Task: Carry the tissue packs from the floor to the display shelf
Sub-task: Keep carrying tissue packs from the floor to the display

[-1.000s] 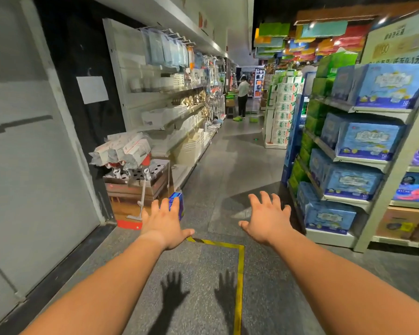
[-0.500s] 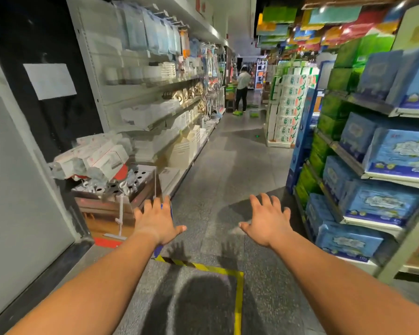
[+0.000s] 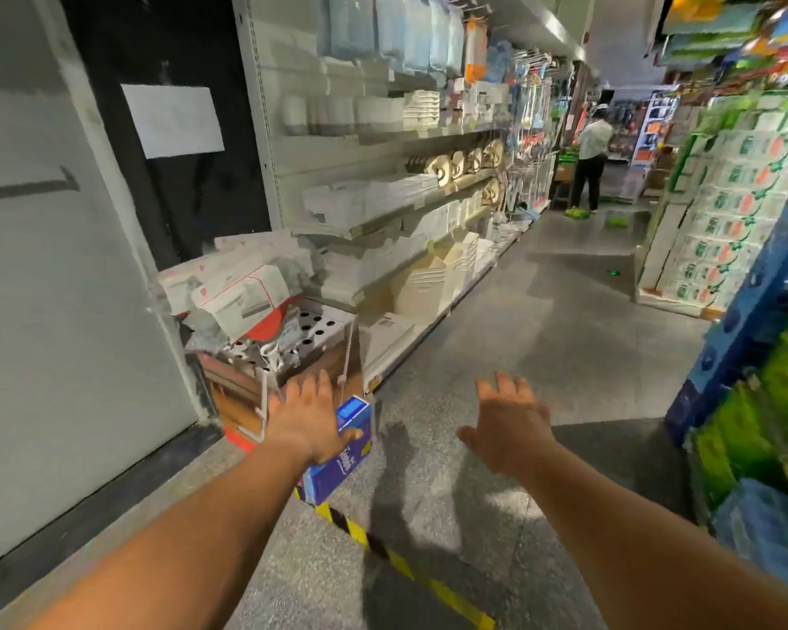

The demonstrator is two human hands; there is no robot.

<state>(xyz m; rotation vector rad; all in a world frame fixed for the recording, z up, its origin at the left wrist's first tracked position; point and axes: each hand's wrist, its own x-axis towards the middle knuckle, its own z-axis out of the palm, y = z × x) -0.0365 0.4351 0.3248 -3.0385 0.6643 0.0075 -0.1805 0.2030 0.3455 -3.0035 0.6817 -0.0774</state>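
A blue tissue pack [image 3: 337,452] stands on the grey floor beside a brown carton, near the yellow-black floor tape. My left hand [image 3: 308,416] reaches out over it with fingers spread and hides part of the pack; whether it touches the pack is unclear. My right hand [image 3: 506,422] hovers open above the bare floor to the right, holding nothing. The display shelf [image 3: 747,356] with blue and green tissue packs runs along the right edge, blurred.
A brown carton [image 3: 292,356] heaped with white boxes stands by the grey door at left. White wall shelving [image 3: 383,211] lines the aisle's left side. A person [image 3: 590,161] stands far down the aisle. A stack of tissue rolls [image 3: 719,211] stands at right.
The view has swung left and moved closer to the carton. The blue pack is now more exposed under my left hand. Both hands stay spread and empty.
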